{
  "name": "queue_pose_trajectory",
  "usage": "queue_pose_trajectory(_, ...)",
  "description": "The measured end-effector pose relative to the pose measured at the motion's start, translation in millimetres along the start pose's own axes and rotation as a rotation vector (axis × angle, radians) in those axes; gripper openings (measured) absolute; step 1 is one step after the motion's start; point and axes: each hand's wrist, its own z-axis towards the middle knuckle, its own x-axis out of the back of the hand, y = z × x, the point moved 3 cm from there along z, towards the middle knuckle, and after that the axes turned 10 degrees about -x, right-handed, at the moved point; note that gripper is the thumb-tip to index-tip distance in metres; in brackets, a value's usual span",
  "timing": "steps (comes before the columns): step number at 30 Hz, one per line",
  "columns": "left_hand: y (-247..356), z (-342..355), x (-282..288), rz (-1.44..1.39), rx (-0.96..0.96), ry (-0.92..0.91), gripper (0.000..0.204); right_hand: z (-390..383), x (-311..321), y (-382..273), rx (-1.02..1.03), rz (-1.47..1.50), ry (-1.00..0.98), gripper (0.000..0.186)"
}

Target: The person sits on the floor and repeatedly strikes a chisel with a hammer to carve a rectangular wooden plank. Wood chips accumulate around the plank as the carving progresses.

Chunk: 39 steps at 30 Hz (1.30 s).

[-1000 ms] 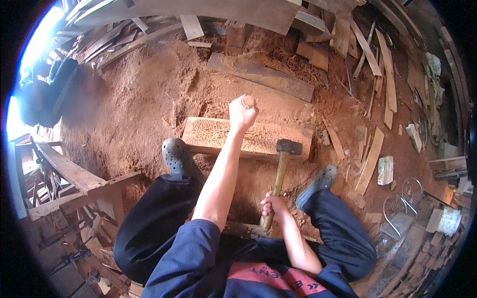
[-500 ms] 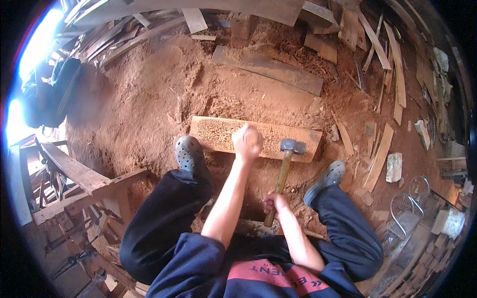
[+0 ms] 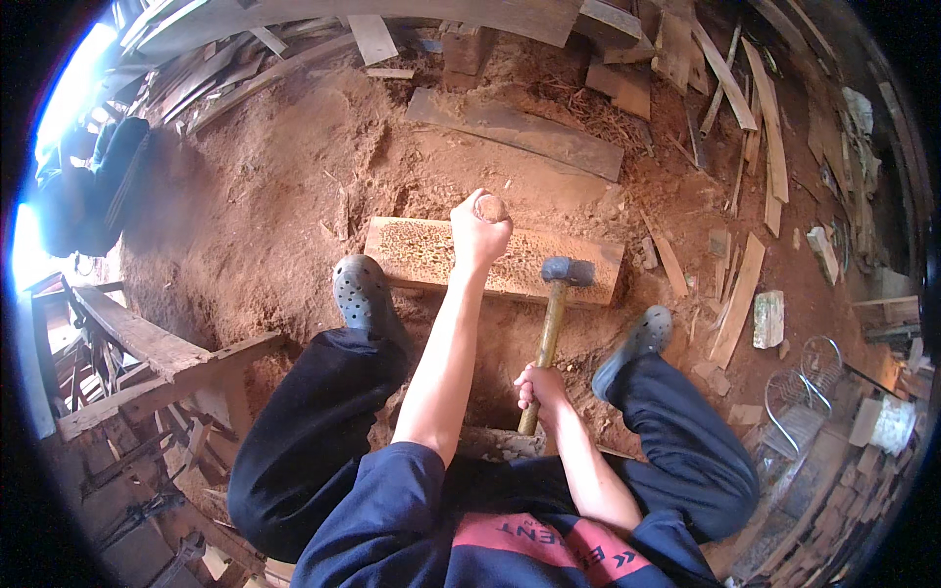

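My left hand is closed around a round-topped wooden tool handle, held upright on a pale wooden plank that lies flat on the sawdust. My right hand grips the wooden shaft of a hammer; its grey steel head hovers over the plank's right part, a little right of the left fist. The plank's top is pitted with many small marks. My feet in grey perforated clogs rest at either side of the plank's near edge.
Red-brown sawdust covers the floor. A long dark board lies beyond the plank. Offcuts and slats litter the right side. A wooden bench frame stands at the left, a wire basket at the lower right.
My left fist with the tool shifted slightly along the plank, and the view has tilted. The hammer head stays low near the plank's right part.
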Motion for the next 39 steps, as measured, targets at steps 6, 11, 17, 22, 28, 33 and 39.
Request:
queue_pose_trajectory(6, -4.6, -38.3, -0.3, 0.050, -0.101, -0.009, 0.013, 12.1, 1.3, 10.3, -0.033, 0.041, 0.000, 0.019)
queue_pose_trajectory(11, 0.0, -15.8, -0.8, -0.026, 0.052, -0.040, 0.014, 1.9, -2.2, 3.8, -0.043, 0.033, 0.003, 0.018)
queue_pose_trajectory(17, -4.9, -51.8, 2.2, 0.014, -0.156, 0.090, 0.012, 1.1, -6.1, 8.8, -0.061, 0.075, -0.024, 0.019)
queue_pose_trajectory(22, -3.7, -84.6, 11.0, -0.024, -0.210, 0.168, 0.013, 18.3, -1.7, 21.9, -0.048, 0.054, -0.022, 0.006)
queue_pose_trajectory(28, -5.3, -109.6, 20.1, -0.036, -0.197, 0.151, 0.015, 1.8, -13.5, 24.5, -0.081, 0.112, -0.048, 0.016)
queue_pose_trajectory(33, -7.8, -89.2, 19.2, -0.019, -0.155, 0.072, 0.020, -25.8, -14.3, 5.6, -0.073, 0.132, -0.062, 0.017)
queue_pose_trajectory(39, 4.7, -60.8, 28.7, -0.256, 0.053, -0.271, 0.040, -29.6, 2.5, -5.2, -0.034, 0.131, -0.083, 0.015)
